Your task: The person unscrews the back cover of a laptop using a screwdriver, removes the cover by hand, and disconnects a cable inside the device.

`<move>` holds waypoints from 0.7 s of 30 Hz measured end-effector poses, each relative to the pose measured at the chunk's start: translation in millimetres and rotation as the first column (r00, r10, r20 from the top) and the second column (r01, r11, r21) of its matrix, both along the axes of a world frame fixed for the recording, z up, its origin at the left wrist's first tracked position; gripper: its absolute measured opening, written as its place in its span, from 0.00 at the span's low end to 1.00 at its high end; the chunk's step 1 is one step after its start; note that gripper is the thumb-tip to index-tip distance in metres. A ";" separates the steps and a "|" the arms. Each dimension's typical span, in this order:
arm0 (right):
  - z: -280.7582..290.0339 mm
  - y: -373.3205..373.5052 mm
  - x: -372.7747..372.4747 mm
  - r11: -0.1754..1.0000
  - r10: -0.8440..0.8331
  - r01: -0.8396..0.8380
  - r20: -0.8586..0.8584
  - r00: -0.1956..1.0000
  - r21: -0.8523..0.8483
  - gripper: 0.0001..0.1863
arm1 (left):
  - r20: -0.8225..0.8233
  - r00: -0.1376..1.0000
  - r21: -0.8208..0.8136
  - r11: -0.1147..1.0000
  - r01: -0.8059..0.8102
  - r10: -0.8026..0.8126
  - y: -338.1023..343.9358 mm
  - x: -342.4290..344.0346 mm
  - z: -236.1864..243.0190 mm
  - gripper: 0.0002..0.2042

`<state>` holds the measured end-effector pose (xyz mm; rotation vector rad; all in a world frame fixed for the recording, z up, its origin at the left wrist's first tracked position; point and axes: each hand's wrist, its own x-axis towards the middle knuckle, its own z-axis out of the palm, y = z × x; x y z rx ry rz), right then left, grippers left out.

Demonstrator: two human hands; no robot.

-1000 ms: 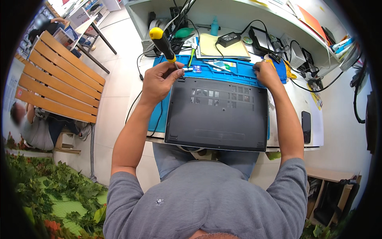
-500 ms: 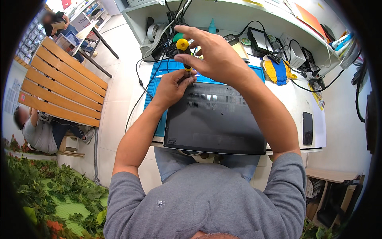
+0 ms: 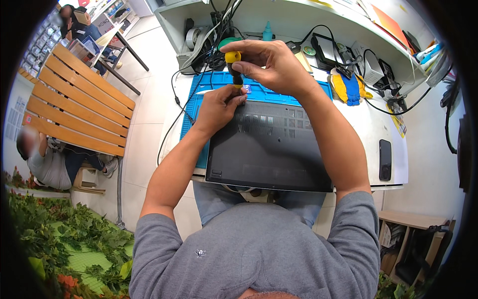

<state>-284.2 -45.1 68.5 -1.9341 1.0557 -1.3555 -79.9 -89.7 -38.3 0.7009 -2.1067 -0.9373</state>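
A black laptop (image 3: 264, 159) lies bottom-up on a blue mat (image 3: 199, 84) at the desk's front edge, its vents and screw holes showing. A black screwdriver with yellow cap (image 3: 233, 57) stands upright over its back edge, toward the left. My left hand (image 3: 221, 107) pinches the lower part of the screwdriver, against the laptop; the tip is hidden by my fingers. My right hand (image 3: 276, 67) is curled round the top of the handle, thumb on its side and forefinger over the cap.
Cables (image 3: 219, 25) and devices crowd the shelf (image 3: 348, 10). Yellow-blue gloves (image 3: 348, 89) and a phone (image 3: 385, 159) lie at the right. One person (image 3: 50, 164) sits beside a slatted wooden bench (image 3: 79, 99) at left; another (image 3: 82, 30) is at a back table.
My right hand has come from the mat's right end, across the laptop, onto the screwdriver's handle. My left hand and the screwdriver have shifted slightly right.
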 end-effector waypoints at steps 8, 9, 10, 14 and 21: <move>-1.1 -5.8 22.1 0.982 -0.168 0.148 -0.193 0.967 -0.117 0.18 | 0.174 0.975 -0.027 0.991 -0.134 0.137 -4.9 -6.7 7.0 0.09; -2.6 -7.0 25.1 0.991 -0.130 0.131 -0.131 0.983 0.002 0.17 | 0.013 0.997 0.005 0.997 -0.075 0.075 -7.1 -8.1 1.9 0.11; -6.7 -10.9 26.9 0.990 -0.126 0.118 -0.109 0.986 -0.079 0.18 | -0.150 0.989 0.027 1.000 -0.011 0.015 -9.5 -7.7 -2.9 0.12; -11.1 -13.6 21.7 0.981 -0.157 0.141 -0.117 0.981 -0.132 0.17 | -0.026 0.998 0.183 0.981 0.061 -0.057 -11.3 -6.9 9.2 0.13; -10.5 -19.5 26.9 0.983 -0.176 0.175 -0.008 0.984 -0.056 0.16 | -0.075 0.997 0.273 0.961 0.047 -0.027 -9.1 -7.6 14.4 0.14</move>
